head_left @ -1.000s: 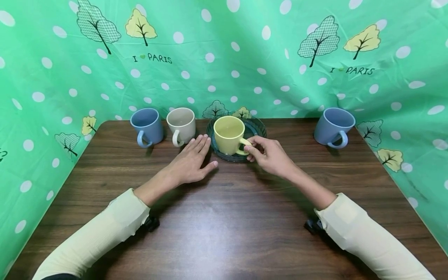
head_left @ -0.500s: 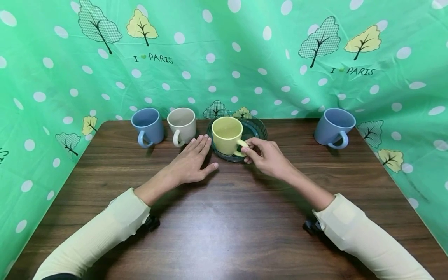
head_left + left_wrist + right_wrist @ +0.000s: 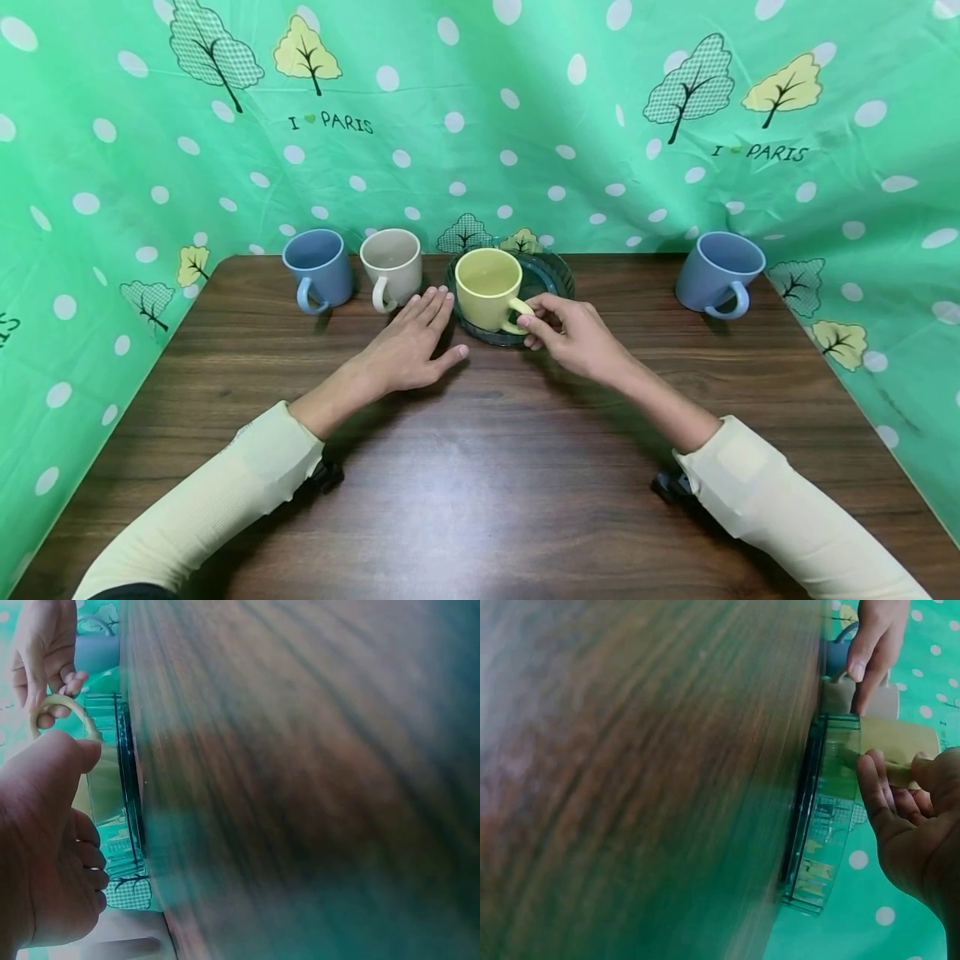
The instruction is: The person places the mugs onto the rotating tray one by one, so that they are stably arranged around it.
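Observation:
A yellow mug (image 3: 487, 287) stands in the left part of a clear greenish glass dish (image 3: 553, 279). My right hand (image 3: 581, 337) pinches the mug's handle between thumb and fingers, also seen in the right wrist view, where the mug (image 3: 900, 739) shows through the dish wall (image 3: 821, 847). My left hand (image 3: 401, 346) lies palm down, fingers straight, beside the dish's left edge and in front of a white mug (image 3: 392, 260). In the left wrist view the left hand (image 3: 52, 840) hides part of the yellow mug.
A blue mug (image 3: 317, 265) stands left of the white one, near the table's back edge. Another blue mug (image 3: 720, 271) is at the back right of the brown wooden table (image 3: 480, 467). A green patterned cloth (image 3: 525, 125) hangs behind and along the sides.
The yellow mug has shifted slightly left within the dish, with my right hand moving along on its handle. My left hand has stayed in place.

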Demonstrator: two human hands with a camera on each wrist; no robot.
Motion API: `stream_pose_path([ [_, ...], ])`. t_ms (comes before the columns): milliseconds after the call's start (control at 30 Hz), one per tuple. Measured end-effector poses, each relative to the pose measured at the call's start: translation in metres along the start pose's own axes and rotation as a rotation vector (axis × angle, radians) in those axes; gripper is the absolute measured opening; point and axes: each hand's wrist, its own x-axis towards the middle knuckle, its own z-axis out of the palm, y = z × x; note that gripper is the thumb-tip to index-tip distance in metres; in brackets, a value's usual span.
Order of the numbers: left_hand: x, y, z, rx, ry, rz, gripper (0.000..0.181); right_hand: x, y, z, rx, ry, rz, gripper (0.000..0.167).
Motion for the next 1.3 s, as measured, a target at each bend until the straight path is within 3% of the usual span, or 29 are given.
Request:
stream_pose_path([
  [300, -0.001, -0.002, 0.002, -0.009, 0.045, 0.023, 0.084, -0.002, 0.002, -0.007, 0.058, -0.03, 0.035, 0.034],
  [767, -0.002, -0.002, 0.002, -0.006, 0.054, 0.026, 0.081, -0.017, 0.015, -0.04, -0.08, 0.056, 0.079, 0.037],
  [1300, -0.007, -0.001, -0.002, 0.001, 0.08, 0.036, 0.078, -0.034, 0.031, -0.072, -0.159, 0.146, 0.115, 0.036],
])
